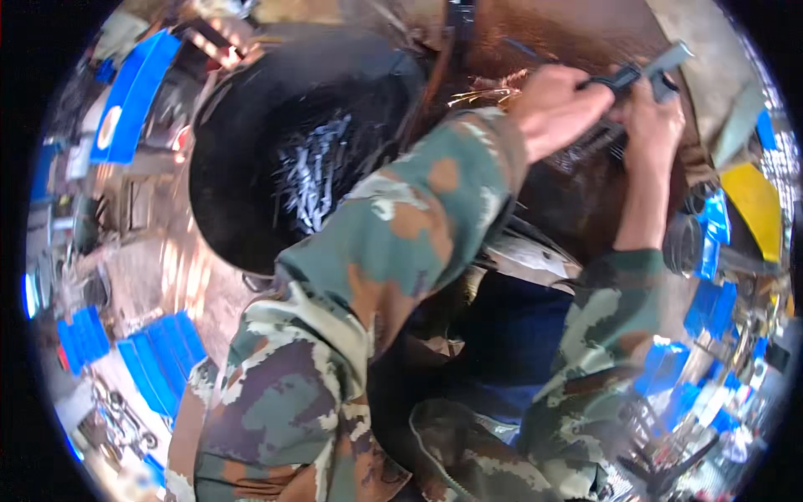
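At the upper right both hands are close together over a brown, rusty-looking surface (pixel 544 33). My left hand (pixel 559 109) is closed, its fingers at the dark part of a tool-like metal piece (pixel 669 60) with a flat grey end. My right hand (pixel 654 121) is closed around the same piece from the right side. Just left of my left hand, orange sparks (pixel 489 90) fly out. Where they start is hidden behind the hand. Both arms wear camouflage sleeves, and the left one crosses in front of a large black tub (pixel 238 209) holding several shiny metal strips (pixel 314 180).
Blue bins (pixel 159 360) stand on the floor at the left, with a tall blue panel (pixel 134 96) above them. On the right are a yellow panel (pixel 753 209), a dark cylinder (pixel 684 244) and more blue containers (pixel 711 308). Cluttered metal parts (pixel 117 418) lie at the lower left.
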Demonstrator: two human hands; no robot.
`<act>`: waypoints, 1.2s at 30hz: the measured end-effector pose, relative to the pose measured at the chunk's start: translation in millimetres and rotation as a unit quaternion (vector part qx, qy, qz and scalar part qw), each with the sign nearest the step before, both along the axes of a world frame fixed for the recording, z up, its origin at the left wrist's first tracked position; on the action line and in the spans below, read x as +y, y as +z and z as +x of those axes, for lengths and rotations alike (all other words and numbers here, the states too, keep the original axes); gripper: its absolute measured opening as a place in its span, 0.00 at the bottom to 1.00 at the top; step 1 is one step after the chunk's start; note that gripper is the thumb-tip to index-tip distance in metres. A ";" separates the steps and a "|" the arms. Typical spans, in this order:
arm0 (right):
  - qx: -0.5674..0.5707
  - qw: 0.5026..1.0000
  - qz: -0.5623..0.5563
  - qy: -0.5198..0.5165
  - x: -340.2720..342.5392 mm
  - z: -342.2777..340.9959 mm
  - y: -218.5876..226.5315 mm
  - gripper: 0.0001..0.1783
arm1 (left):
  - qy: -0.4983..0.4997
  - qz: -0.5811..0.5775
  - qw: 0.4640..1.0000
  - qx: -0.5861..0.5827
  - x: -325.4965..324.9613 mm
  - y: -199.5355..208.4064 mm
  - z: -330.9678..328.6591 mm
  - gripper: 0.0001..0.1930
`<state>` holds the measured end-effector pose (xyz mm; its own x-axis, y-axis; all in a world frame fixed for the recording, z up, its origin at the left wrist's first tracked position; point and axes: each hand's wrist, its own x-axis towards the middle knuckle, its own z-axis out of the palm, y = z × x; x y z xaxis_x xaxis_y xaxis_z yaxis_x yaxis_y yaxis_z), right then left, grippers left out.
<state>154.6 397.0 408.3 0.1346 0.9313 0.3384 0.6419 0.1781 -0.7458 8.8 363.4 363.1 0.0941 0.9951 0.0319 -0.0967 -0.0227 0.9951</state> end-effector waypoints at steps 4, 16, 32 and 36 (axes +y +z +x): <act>0.107 0.994 -0.008 -0.002 5.2 -11.8 -13.1 0.12 | 0.035 0.005 0.998 0.057 -2.2 -0.7 -4.8 0.15; 0.169 0.984 -0.040 0.041 11.9 -0.3 -18.0 0.11 | 0.066 0.004 0.996 0.057 -4.0 6.5 -8.6 0.16; 0.193 0.978 0.009 0.080 18.6 -6.9 -29.2 0.15 | 0.026 -0.013 0.996 0.090 -22.3 21.0 -20.2 0.18; 0.229 0.968 0.011 0.097 18.8 -3.9 -31.4 0.17 | 0.062 0.026 0.989 0.132 -30.2 22.3 -13.2 0.17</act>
